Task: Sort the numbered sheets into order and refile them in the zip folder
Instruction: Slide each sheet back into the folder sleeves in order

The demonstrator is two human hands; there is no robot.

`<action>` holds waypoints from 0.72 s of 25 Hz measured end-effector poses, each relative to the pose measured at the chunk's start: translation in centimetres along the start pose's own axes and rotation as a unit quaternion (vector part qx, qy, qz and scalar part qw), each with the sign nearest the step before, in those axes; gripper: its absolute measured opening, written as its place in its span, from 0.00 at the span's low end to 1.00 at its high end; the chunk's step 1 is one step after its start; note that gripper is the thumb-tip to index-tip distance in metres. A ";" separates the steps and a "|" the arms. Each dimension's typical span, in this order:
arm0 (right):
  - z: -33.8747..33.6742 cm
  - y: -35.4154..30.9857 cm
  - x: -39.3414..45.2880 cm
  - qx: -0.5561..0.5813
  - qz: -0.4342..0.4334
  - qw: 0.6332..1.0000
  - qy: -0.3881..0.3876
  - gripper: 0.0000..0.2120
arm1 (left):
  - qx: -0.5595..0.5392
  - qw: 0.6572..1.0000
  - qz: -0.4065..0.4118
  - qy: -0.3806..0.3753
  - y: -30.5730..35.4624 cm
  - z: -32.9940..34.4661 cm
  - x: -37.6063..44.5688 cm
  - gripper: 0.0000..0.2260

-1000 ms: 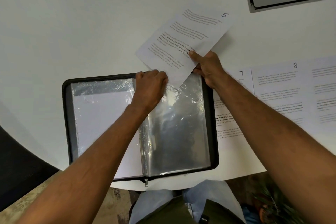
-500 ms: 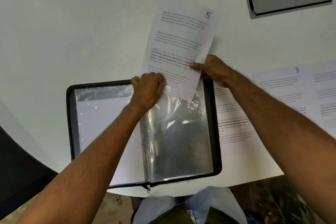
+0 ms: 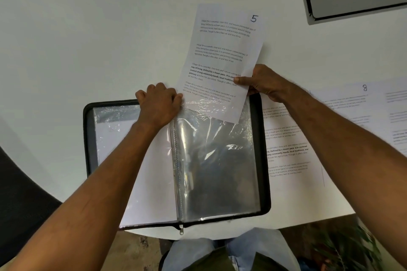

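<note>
Sheet 5 (image 3: 222,59): pinched at right edge by right hand (image 3: 262,83); long axis along open sleeve (image 3: 218,160), bottom edge just inside its mouth. Left hand (image 3: 159,105), nearer, grips sleeve top in zip folder (image 3: 88,138).

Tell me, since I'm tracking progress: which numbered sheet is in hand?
Sheet 5: the right hand pinches it over the folder. Sheet 8 lies flat on the table, untouched.

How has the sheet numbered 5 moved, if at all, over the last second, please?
Yes. Sheet 5 has turned from slanted to nearly upright, and its lower edge has slid further into the zip folder sleeve.
</note>
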State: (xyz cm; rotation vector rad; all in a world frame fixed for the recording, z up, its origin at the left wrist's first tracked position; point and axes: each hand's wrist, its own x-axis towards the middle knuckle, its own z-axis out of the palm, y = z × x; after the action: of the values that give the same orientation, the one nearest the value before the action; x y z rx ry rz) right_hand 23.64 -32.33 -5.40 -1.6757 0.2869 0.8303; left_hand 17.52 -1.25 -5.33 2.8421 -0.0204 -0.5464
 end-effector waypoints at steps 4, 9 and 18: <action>-0.1 -0.4 0.1 -0.014 0.007 1.000 -0.015 0.17 | -0.022 0.999 -0.039 0.003 -0.4 0.2 0.6 0.12; -0.4 -1.0 0.4 -0.079 0.014 0.996 -0.044 0.19 | -0.341 0.927 -0.152 -0.017 -0.6 -0.1 2.1 0.06; 0.1 -1.5 0.6 -0.177 0.017 0.976 -0.125 0.19 | -0.551 0.808 -0.201 -0.059 0.0 -1.2 2.8 0.05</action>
State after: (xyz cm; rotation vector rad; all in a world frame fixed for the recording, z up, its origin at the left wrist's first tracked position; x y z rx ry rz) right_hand 24.97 -31.66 -4.67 -1.8730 -0.0095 1.1571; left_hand 20.60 -1.14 -5.24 1.6463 0.6643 -0.5502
